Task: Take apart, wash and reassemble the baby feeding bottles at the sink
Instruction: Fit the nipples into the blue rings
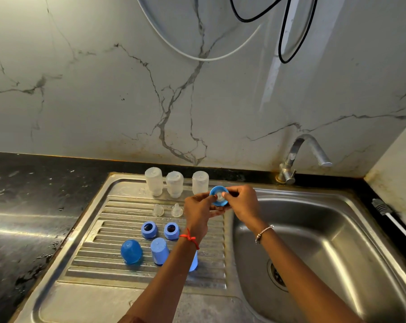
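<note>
**Reassembly barely begun**

Left hand [198, 212] and right hand [241, 203] pinched a round blue plastic collar [214, 191] above the ribbed steel drainboard [108, 243], apparently seating a clear teat [219, 195]. Three upturned clear plastic bottles [174, 184], two loose teats [158, 210], two spare collars [149, 229] and blue caps [131, 251] awaited assembly.

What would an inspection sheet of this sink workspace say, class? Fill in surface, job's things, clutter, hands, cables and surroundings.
Surface: ridged steel drainboard beside a black countertop.
Job's things: three clear bottles stand at the drainboard's back, apparently mouth-down; two loose teats; two blue rings; blue caps, one partly hidden by an arm; a third blue ring is held.
Clutter: nothing seen.
Hands: left hand and right hand both pinch the third blue ring.
Cables: black cable and white hose loop on the wall.
Surroundings: marble-patterned wall, tap, steel sink basin.
</note>
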